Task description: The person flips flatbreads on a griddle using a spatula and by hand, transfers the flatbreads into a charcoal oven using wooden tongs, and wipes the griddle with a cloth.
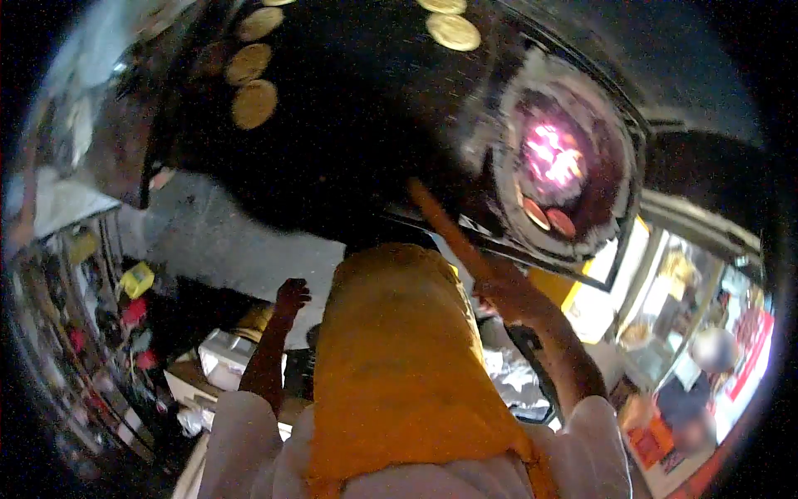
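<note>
My right hand (505, 293) is closed around a brown wooden-looking stick (449, 229), which points up and left over the edge of the dark surface (349, 141). The stick's far end fades into shadow, so its shape there is unclear. My left hand (292, 298) hangs beside the orange apron (399, 358), fingers loosely bent and apart, holding nothing visible. Round flatbreads (253, 104) lie in a row on the left of the dark surface. More flatbreads (454, 32) lie at its far side. To the right, a round oven opening (511, 158) holds glowing coals (553, 158), with two reddish rounds (561, 221) near its lower rim.
Left of me stands a crowded rack (62, 349), with a yellow item (136, 280) near it. A white box (229, 362) sits low by my left arm. Beyond a glass case (665, 333) at the right, a person (690, 407) is visible near a counter.
</note>
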Available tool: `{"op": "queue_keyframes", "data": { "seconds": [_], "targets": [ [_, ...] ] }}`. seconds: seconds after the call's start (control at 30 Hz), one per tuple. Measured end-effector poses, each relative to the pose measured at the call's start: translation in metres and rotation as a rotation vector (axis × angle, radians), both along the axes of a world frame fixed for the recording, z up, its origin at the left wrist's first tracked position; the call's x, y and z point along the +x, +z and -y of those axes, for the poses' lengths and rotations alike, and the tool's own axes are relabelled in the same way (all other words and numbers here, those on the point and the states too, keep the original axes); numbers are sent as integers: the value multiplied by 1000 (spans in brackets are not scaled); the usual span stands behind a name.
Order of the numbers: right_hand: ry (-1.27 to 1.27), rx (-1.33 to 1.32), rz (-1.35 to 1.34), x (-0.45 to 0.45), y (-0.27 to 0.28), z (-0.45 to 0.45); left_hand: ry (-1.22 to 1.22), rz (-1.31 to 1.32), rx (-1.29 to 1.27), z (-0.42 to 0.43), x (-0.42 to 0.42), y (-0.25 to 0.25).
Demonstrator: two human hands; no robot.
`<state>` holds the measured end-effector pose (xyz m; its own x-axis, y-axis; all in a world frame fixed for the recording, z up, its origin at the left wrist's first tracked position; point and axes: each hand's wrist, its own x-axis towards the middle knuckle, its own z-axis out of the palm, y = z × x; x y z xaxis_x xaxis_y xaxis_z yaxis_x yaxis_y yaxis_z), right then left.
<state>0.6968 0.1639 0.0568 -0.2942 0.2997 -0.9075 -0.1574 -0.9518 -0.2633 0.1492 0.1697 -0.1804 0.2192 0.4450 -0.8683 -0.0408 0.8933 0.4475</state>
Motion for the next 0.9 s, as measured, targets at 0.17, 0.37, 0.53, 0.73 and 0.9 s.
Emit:
{"op": "queue_keyframes", "data": {
  "seconds": [0.17,0.37,0.53,0.73,0.9],
  "targets": [
    [189,406,153,-141,-30,-135,102,-167,51,-24,3,89],
    [115,455,141,-242,-38,-246,109,-308,-103,27,-79,45],
    [128,408,311,-218,-59,-183,454,1019,-431,85,-172,-79],
    [144,291,395,-74,-55,-12,35,25,-170,6,-108,-44],
    [-238,179,781,76,1,119,-78,-89,-35,-41,-46,-30]
  ]
}}
